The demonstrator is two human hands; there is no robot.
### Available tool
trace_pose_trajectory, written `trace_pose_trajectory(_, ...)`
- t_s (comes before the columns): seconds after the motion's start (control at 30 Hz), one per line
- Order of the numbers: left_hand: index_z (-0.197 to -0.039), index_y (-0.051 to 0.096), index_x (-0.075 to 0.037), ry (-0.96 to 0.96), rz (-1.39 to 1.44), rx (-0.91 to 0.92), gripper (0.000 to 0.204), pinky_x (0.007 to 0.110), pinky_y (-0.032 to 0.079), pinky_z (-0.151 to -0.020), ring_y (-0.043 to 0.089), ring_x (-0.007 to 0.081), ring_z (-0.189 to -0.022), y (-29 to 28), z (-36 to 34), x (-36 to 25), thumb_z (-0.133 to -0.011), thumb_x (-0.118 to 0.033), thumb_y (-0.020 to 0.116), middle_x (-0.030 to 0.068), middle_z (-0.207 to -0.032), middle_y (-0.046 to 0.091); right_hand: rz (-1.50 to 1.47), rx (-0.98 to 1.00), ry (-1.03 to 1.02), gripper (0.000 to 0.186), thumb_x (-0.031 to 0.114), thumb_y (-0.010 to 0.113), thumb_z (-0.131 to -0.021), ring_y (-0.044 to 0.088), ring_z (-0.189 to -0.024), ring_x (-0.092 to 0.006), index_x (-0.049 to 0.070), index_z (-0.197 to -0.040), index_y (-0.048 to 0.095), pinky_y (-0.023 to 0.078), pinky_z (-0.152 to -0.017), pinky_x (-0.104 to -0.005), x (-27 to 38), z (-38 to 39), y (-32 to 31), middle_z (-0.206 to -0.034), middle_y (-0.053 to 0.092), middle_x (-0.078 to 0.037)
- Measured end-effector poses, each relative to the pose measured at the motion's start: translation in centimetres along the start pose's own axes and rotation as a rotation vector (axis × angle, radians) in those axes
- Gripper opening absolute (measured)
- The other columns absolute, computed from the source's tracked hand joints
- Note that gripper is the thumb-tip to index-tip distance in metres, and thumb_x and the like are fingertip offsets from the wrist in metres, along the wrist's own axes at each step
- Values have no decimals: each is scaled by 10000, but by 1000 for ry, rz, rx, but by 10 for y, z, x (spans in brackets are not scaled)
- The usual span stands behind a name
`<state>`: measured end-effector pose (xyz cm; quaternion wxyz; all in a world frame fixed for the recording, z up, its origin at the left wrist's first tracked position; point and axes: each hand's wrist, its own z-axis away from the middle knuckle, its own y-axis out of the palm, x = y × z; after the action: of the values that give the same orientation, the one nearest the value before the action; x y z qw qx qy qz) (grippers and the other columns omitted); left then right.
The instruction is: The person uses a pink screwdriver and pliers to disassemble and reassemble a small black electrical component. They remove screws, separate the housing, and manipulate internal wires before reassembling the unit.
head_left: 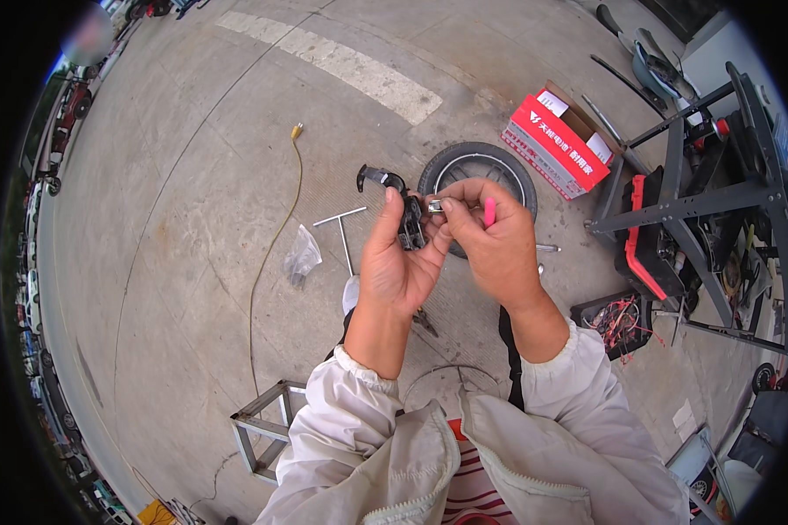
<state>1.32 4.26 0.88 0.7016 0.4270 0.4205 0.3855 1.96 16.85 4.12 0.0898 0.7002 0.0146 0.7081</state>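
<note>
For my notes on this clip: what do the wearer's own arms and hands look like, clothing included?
Both the left hand and the right hand are bare, with no gloves or watch visible. The left sleeve and right sleeve are off-white, loose and wrinkled, ending in gathered, elastic-looking cuffs that leave the wrists uncovered.

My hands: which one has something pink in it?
Your right hand: the pink object shows in its grip. Your left hand holds the black hooked part instead.
</note>
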Motion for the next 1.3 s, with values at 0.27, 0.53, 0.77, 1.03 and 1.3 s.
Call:
trace_pose_trajectory(0.27, -1020, 635, -49, -64, -102, -32, 89, 328, 601, -830, 692, 194, -905, 5, 4, -2, -937, -80, 635, 91, -963, 691, -229, 45, 188, 115, 61, 598, -956, 613, -754, -75, -31, -1015, 634, 520, -697, -223, 9, -3, -10, -868, 666, -40)
trace_pose_trajectory(0.53, -1031, 590, -69, 9, -227, -18, 139, 304, 599, -805, 697, 182, -884, 10, 5, -1, -912, -19, 642, 72, -970, 690, -91, -16, 129, 138, 99, 594, -963, 598, -773, -70, -17, -1020, 642, 507, -697, -237, 1, -3, -10, -867, 669, -29)
trace_pose_trajectory(0.77, -1033, 543, -66, 151, -315, -73, 191, 286, 592, -797, 680, 164, -889, 7, 2, -2, -897, 22, 644, 57, -977, 651, 523, 22, -352, 222, 86, 682, -844, 667, -835, -231, 19, -1053, 649, 537, -730, -336, -1, 1, -6, -964, 650, -110)
trace_pose_trajectory(1.03, -1024, 531, -51, 110, -384, -99, 201, 288, 596, -801, 670, 156, -892, 9, 3, -6, -885, 44, 641, 58, -970, 637, 674, 39, -368, 262, 89, 679, -809, 677, -871, -286, 57, -1068, 660, 546, -735, -372, -3, 1, -11, -1000, 643, -101)
trace_pose_trajectory(1.3, -996, 537, -50, 87, -472, -167, 205, 267, 542, -725, 640, 139, -807, 11, 4, -6, -864, 56, 653, 43, -913, 620, 855, 91, -346, 275, 175, 652, -842, 679, -841, -296, 86, -1102, 647, 546, -693, -410, -2, 3, -12, -1054, 630, -83)
